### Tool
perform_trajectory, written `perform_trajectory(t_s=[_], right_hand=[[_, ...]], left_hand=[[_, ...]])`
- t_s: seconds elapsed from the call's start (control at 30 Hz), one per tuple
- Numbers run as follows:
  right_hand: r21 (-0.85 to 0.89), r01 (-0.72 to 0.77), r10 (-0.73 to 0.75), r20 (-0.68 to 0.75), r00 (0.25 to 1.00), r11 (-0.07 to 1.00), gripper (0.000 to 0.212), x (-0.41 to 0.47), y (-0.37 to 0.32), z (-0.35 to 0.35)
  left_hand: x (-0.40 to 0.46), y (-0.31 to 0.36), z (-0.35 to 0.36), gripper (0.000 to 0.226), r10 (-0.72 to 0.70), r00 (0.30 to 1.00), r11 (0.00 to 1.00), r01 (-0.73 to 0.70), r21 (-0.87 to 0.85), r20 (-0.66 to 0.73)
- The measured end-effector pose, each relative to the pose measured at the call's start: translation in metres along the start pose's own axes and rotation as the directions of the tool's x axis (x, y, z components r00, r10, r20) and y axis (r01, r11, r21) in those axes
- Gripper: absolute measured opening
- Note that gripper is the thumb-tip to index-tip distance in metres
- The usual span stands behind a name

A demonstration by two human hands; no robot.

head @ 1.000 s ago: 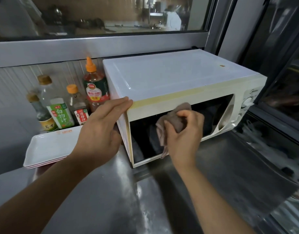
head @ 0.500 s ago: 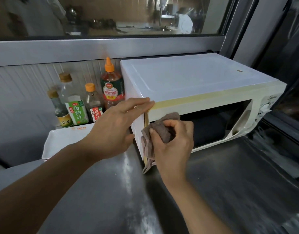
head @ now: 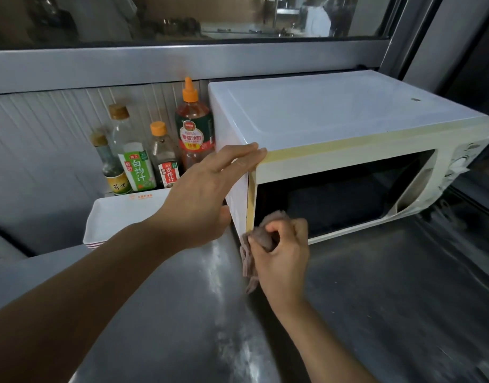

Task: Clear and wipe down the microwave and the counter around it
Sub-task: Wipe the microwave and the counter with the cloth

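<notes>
We find the white box-shaped microwave with the yellowed front frame (head: 348,150) standing on the scuffed stainless steel counter (head: 376,299), its dark door window facing us. Our right hand (head: 282,252) is clenched around the crumpled pinkish-brown cloth (head: 261,236), pressing it at the lower left corner of the front frame, with a loose tail hanging to the counter below the grip. Our left hand (head: 207,194) lies flat and unclenched against the microwave's left side, grasping nothing. We judge a hard push could slide the microwave. Left of the bracing hand, the stacked white rectangular trays (head: 119,214) and four sauce bottles (head: 154,156) stand close; an elbow could topple them. Right of the grip, the counter offers open room.
</notes>
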State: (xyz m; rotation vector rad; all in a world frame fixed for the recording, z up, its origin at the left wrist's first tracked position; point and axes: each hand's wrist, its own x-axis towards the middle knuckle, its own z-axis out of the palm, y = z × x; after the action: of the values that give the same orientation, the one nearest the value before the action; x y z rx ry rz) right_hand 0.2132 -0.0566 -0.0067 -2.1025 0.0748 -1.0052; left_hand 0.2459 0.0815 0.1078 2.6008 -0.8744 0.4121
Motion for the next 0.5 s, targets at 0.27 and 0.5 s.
perform_trajectory(t_s=[0.27,0.5], right_hand=[[0.092,0.063,-0.05,-0.141,0.989,0.994,0.03,0.02,-0.014,0.004],[-0.068,-0.061,0.07,0.136,0.988,0.996,0.021,-0.044,0.044,0.023]], left_hand=[[0.0,0.0,0.002,0.103,-0.002,1.0,1.0,0.003,0.02,-0.028],[0.0,0.001,0.017,0.098,-0.038,0.994,0.999,0.034,-0.042,-0.102]])
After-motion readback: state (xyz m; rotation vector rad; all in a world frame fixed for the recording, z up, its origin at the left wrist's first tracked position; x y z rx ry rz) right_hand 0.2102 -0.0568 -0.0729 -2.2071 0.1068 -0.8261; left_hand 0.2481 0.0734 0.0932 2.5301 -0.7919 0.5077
